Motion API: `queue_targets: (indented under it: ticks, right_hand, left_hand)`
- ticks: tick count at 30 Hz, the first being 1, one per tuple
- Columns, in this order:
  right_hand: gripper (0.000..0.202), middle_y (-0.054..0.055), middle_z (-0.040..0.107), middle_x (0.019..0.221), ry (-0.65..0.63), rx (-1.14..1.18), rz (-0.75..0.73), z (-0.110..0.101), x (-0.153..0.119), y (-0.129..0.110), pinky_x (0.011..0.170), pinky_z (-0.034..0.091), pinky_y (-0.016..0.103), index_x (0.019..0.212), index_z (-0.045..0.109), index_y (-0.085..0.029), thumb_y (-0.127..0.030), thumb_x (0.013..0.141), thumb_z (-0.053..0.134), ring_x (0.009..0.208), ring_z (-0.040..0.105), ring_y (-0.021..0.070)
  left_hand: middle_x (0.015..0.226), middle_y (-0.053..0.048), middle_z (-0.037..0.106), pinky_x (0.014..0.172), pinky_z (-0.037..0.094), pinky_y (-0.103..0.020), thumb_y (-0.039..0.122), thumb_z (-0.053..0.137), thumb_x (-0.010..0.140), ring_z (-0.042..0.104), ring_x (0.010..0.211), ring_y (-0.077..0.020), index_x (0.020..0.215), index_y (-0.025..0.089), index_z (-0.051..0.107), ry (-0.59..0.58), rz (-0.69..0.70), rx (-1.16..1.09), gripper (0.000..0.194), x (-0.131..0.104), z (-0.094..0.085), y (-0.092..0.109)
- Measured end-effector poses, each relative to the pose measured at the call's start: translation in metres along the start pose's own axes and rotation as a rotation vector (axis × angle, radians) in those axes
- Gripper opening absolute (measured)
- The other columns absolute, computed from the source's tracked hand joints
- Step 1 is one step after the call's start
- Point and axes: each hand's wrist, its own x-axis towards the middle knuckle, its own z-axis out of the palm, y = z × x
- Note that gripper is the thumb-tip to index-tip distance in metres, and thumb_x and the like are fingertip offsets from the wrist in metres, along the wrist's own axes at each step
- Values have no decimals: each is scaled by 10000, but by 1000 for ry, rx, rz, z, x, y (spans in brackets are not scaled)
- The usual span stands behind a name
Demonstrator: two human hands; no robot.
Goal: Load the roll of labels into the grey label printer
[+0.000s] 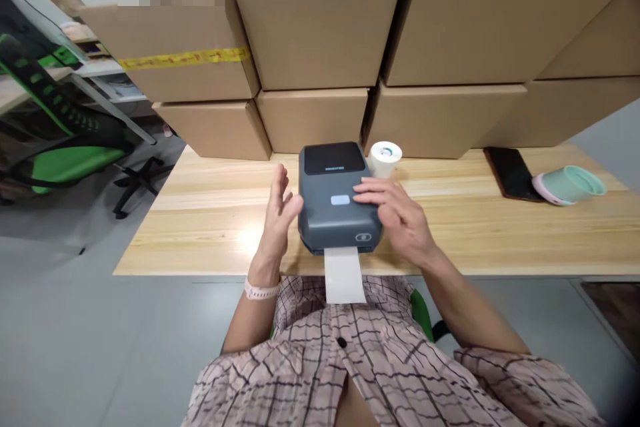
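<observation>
A dark grey label printer (327, 220) stands on the wooden table in front of me. From its front slot a blank white label strip (345, 277) hangs past the table's edge. My left hand (277, 220) is upright along the printer's left side, fingers stretched, with nothing in it; the thumb is close to or touching the casing. My right hand (397, 213) lies over the printer's right side, its extended fingertips on the lid near the pale button (341, 200). Behind that hand a white label roll (385, 157) stands on end beside the printer.
Stacked cardboard boxes (320, 20) line the table's (200, 227) back edge. To the right are a dark phone (513, 173) and a mint-green cup (570, 185) lying on its side. A green and black chair (65, 153) stands at left; part of a person shows behind the boxes.
</observation>
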Motion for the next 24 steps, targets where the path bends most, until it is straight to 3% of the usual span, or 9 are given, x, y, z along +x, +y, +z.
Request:
queue_targets:
  ticks: [2, 5, 8, 16, 18, 20, 22, 23, 24]
  right_hand:
    - [254, 46, 743, 1203, 24, -62, -22, 10, -15, 4, 1094, 477, 521, 1087, 727, -285, -289, 1044, 477, 1263, 629, 252]
    - [243, 58, 739, 1219, 105, -84, -45, 22, -27, 10, 1092, 472, 517, 1107, 714, -263, -192, 1017, 499, 1285, 618, 256]
    - [265, 65, 733, 1229, 146, -73, -51, 29, -31, 12, 1095, 465, 513, 1131, 703, -255, -144, 1002, 499, 1287, 612, 258]
    - [320, 38, 729, 1181, 259, -81, -69, 43, -33, 18, 1107, 453, 530, 1123, 703, -282, -148, 997, 442, 1254, 615, 260]
    - [325, 37, 729, 1173, 276, -82, -76, 45, -34, 19, 1105, 456, 530, 1121, 704, -283, -151, 997, 435, 1246, 617, 259]
    - [325, 37, 728, 1181, 276, -78, -74, 45, -34, 19, 1103, 460, 528, 1125, 703, -283, -155, 995, 434, 1253, 615, 260]
    - [325, 34, 729, 1191, 268, -68, -67, 45, -35, 19, 1107, 458, 526, 1130, 703, -285, -159, 992, 437, 1265, 611, 262]
    - [325, 33, 730, 1193, 265, -62, -64, 45, -35, 19, 1110, 455, 525, 1129, 704, -286, -159, 991, 438, 1268, 610, 262]
    - [327, 31, 732, 1193, 267, -56, -65, 45, -35, 20, 1113, 452, 524, 1126, 705, -287, -158, 989, 438, 1268, 610, 262]
  left_hand:
    - [1745, -69, 154, 1297, 217, -449, 615, 707, 850, 134, 1611, -325, 1639, 313, 181, -52, -71, 1, 995, -19, 9, 4]
    - [1747, -86, 138, 1304, 213, -456, 572, 754, 825, 124, 1611, -343, 1650, 284, 138, -61, -172, -27, 1069, -36, 20, 1]
    - [1741, -78, 175, 1300, 233, -443, 522, 738, 854, 166, 1605, -328, 1645, 284, 176, -39, -177, -66, 999, -41, 24, -6]
    - [1702, -56, 301, 1274, 274, -383, 448, 718, 892, 262, 1578, -282, 1587, 288, 349, 20, -28, -58, 802, -40, 29, -9]
    - [1668, -68, 360, 1210, 361, -357, 441, 684, 921, 364, 1523, -258, 1557, 292, 394, 70, -14, -7, 715, -52, 30, -10]
    - [1480, -82, 561, 1022, 493, -316, 439, 655, 939, 571, 1293, -219, 1416, 273, 550, 230, 26, 66, 515, -71, 28, -13]
    - [974, -37, 693, 742, 502, -259, 460, 617, 954, 623, 842, -150, 979, 211, 702, 432, 67, 118, 265, -93, 24, -15]
    - [742, -9, 626, 648, 457, -247, 472, 584, 969, 552, 676, -125, 740, 187, 656, 397, 11, 120, 373, -104, 22, -15]
    - [610, 6, 547, 581, 409, -243, 500, 580, 961, 483, 580, -110, 594, 176, 582, 281, -74, 110, 489, -112, 20, -13]
